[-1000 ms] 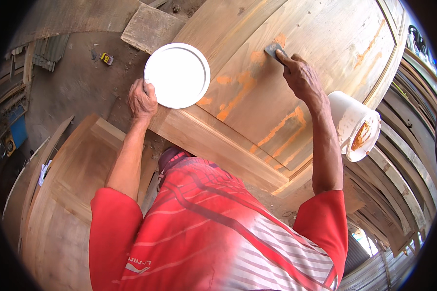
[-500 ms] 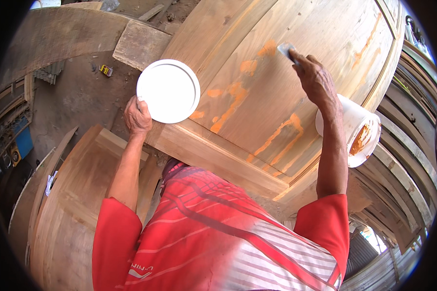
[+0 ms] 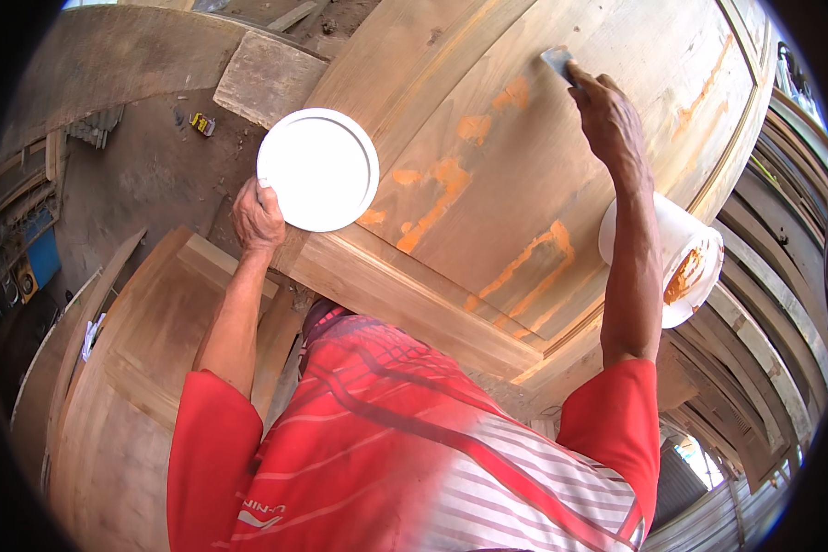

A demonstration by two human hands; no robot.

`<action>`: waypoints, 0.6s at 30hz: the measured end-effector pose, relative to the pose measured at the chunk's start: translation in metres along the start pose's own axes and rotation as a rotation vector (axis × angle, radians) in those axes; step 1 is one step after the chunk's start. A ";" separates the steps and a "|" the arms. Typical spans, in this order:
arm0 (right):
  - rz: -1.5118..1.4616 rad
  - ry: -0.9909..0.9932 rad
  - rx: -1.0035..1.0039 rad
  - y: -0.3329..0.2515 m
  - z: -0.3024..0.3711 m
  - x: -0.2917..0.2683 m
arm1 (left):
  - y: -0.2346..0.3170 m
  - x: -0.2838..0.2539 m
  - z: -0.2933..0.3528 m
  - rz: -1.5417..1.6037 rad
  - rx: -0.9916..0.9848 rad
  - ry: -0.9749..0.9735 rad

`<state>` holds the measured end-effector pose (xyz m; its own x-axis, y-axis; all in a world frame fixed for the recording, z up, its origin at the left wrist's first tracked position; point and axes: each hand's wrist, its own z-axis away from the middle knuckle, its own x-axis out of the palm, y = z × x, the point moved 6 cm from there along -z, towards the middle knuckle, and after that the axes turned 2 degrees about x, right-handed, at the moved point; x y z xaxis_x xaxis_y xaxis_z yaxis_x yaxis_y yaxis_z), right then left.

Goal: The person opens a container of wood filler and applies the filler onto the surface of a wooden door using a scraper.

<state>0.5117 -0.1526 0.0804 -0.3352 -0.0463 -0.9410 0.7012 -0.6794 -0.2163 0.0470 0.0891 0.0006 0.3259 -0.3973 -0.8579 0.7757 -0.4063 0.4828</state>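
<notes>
Head view: left hand (image 3: 258,218) pinches a white lid (image 3: 317,170), right hand (image 3: 609,121) a scraper (image 3: 557,63) over the orange-smeared panel (image 3: 501,189).

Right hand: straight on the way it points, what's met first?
Probably the wooden panel: the scraper in the right hand leads, with uncoated wood just past its blade. Depth is unclear; the blade may already be touching.

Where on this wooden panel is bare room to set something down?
Bare wood lies between the left orange smears and the lower orange streaks, and between the scraper and the upper right streak. Crowded: lower right edge, with right forearm and white bucket.
</notes>
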 end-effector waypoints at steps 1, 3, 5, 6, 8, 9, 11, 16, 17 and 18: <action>0.016 -0.029 0.009 0.005 0.000 0.009 | 0.001 0.002 -0.001 0.005 0.013 -0.005; 0.147 -0.143 0.036 -0.003 0.005 0.005 | -0.005 0.004 0.003 -0.029 -0.035 -0.049; 0.164 -0.161 0.051 -0.006 0.009 -0.003 | -0.005 -0.004 0.007 -0.035 -0.043 -0.022; 0.194 -0.176 0.082 -0.001 0.009 -0.009 | -0.001 -0.003 0.006 -0.027 -0.040 -0.004; 0.145 -0.091 0.079 0.007 -0.002 -0.013 | 0.000 -0.002 0.006 -0.011 -0.028 -0.012; 0.063 -0.012 0.094 0.017 -0.012 -0.015 | 0.001 0.000 0.004 -0.004 -0.014 -0.028; 0.004 0.057 0.132 0.029 -0.032 -0.013 | 0.001 0.001 0.002 0.003 -0.012 -0.027; -0.038 0.145 0.025 0.050 -0.033 0.009 | 0.006 -0.005 0.002 -0.010 -0.003 0.003; -0.003 0.058 0.084 0.044 -0.035 0.009 | 0.003 -0.006 0.001 0.012 0.013 0.010; 0.038 -0.027 0.155 0.040 -0.034 0.003 | 0.005 -0.006 0.001 0.040 0.039 0.010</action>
<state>0.5601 -0.1551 0.0596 -0.3287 -0.0927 -0.9399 0.6088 -0.7816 -0.1358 0.0485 0.0881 0.0086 0.3616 -0.4059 -0.8394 0.7405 -0.4220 0.5231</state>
